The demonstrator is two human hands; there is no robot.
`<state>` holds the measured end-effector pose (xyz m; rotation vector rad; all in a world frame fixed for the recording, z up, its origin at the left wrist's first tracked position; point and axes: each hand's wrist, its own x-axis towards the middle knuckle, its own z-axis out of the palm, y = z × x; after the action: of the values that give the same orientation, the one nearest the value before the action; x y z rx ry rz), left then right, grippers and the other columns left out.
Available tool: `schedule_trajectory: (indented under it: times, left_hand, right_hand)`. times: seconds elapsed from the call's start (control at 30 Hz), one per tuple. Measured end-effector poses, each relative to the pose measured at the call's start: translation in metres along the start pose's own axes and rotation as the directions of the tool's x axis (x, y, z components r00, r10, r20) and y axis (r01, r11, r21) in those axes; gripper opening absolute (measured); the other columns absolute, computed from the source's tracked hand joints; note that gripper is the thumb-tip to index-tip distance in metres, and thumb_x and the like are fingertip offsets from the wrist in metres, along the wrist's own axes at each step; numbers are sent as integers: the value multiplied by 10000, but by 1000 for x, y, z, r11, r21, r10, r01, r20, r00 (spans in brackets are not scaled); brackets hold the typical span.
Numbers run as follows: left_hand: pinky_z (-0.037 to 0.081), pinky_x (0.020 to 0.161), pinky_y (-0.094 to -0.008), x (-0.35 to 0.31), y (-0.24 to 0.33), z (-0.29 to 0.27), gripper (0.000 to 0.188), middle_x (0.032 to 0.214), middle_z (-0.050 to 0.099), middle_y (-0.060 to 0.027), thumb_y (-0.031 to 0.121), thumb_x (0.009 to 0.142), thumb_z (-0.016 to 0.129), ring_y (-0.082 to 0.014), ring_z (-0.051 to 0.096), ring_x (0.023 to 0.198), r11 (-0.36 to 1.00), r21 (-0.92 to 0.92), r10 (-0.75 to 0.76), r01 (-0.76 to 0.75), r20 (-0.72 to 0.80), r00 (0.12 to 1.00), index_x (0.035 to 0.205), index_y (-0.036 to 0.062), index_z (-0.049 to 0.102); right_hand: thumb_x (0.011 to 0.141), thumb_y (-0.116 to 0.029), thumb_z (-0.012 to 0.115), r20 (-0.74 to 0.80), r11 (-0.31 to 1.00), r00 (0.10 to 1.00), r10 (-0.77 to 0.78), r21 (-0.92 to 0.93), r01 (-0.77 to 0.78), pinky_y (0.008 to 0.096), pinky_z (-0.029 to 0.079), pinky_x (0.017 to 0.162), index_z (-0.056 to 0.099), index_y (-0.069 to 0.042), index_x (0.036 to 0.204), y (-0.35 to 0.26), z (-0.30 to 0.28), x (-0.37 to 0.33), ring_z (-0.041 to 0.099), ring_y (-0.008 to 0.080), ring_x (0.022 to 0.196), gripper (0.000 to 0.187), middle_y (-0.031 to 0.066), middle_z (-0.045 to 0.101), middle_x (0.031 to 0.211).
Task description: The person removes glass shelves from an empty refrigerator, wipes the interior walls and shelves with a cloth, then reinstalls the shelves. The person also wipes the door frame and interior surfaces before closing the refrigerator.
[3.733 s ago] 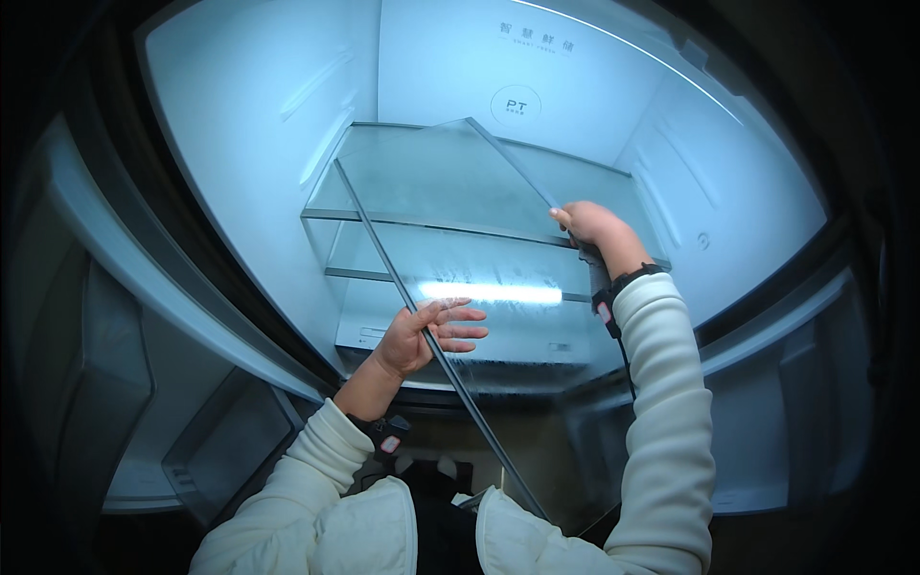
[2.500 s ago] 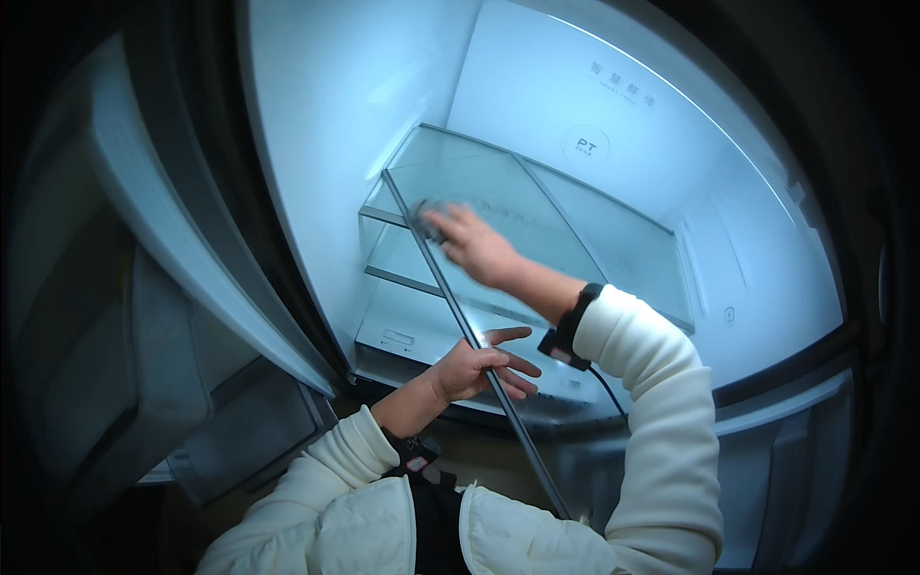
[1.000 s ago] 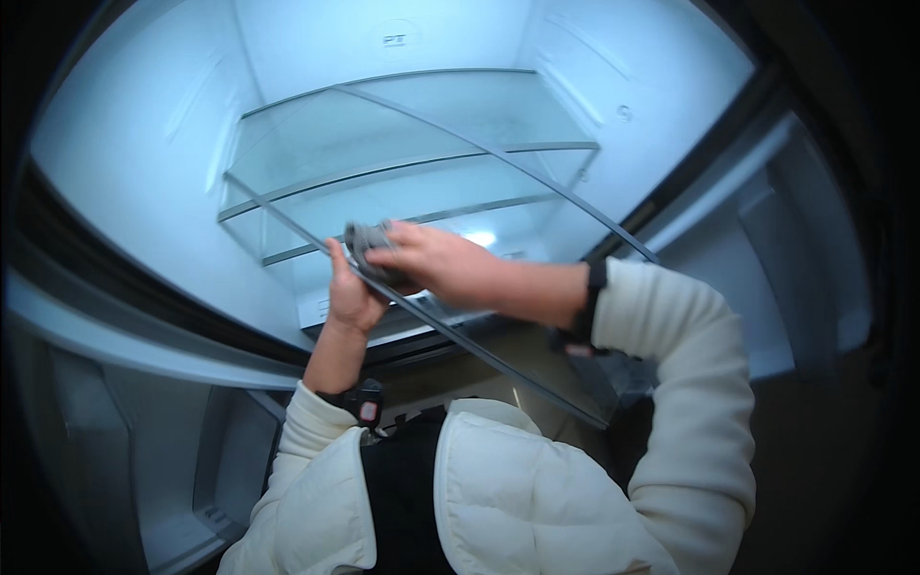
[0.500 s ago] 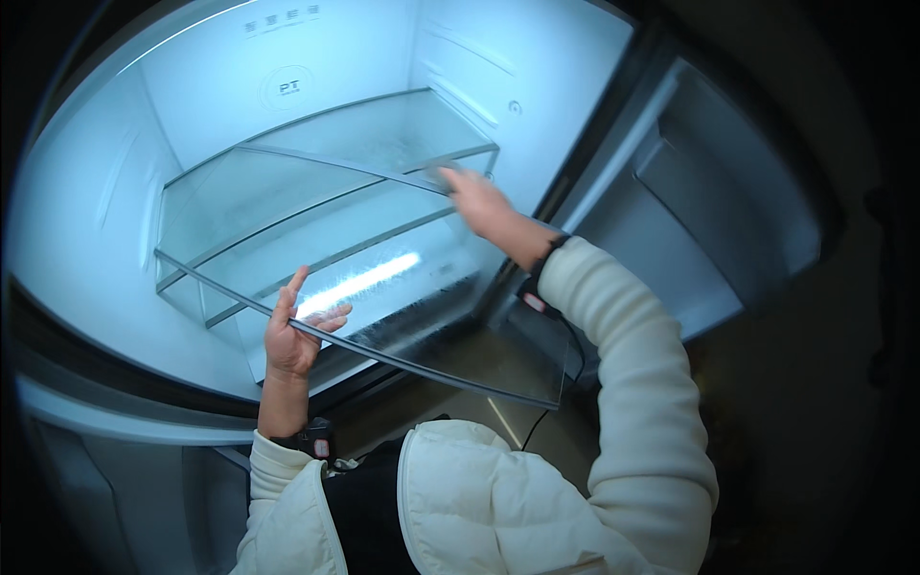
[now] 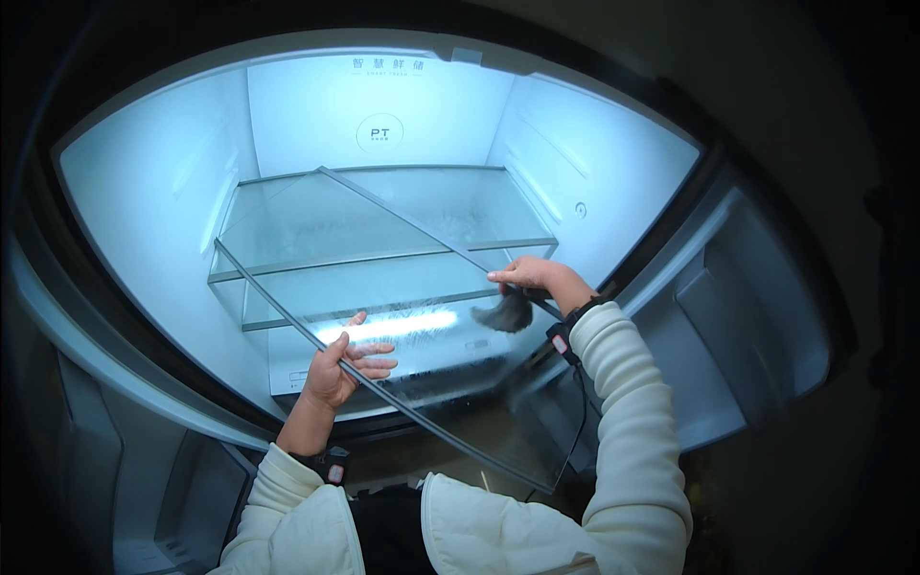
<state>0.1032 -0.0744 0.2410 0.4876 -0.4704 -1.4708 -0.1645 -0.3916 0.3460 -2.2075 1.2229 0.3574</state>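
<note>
A clear glass shelf (image 5: 436, 429) with grey trim strips lies slantwise in front of the lit refrigerator, one corner over its inside. My left hand (image 5: 331, 381) grips the near trim strip, with the thumb above and the other fingers spread under the glass. On the opposite strip, my right hand (image 5: 544, 276) is closed on a dark grey cloth (image 5: 508, 312), which hangs below the fingers and wraps the strip. Inside the refrigerator (image 5: 613, 163), two more glass shelves are fitted, an upper one (image 5: 383, 216) and a lower one (image 5: 383, 285), both smeared or frosted.
Open doors flank me, the left door (image 5: 144, 460) with bins low down and the right door (image 5: 738, 326) beside my right arm. A black cable (image 5: 579, 422) hangs from the right wrist device. Dark floor shows below the shelf.
My right hand has come nearer along the strip, with the cloth now plainly visible. My left hand keeps its hold. The view has shifted, so the refrigerator appears lower and further right.
</note>
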Motion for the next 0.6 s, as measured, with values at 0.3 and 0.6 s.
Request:
schedule_trajectory:
  times: [0.3, 0.6]
  left_hand:
    - [591, 804, -471, -6, 2, -13, 511, 1178, 542, -397, 284, 1043, 291, -495, 620, 1005, 996, 53, 64, -74, 183, 981, 1489, 58, 185]
    - [543, 900, -488, -10, -1, -16, 552, 1283, 502, -359, 190, 1029, 363, -479, 582, 1108, 997, 75, -59, 36, 338, 939, 1528, 136, 135]
  right_hand:
    - [763, -358, 796, -27, 817, 984, -175, 554, 160, 267, 419, 646, 676, -61, 893, 6, 7, -28, 531, 102, 695, 345, -11, 601, 738]
    - [819, -217, 710, -311, 900, 914, -260, 265, 347, 282, 451, 649, 672, 29, 891, -26, -13, -132, 543, 91, 691, 259, 27, 615, 713]
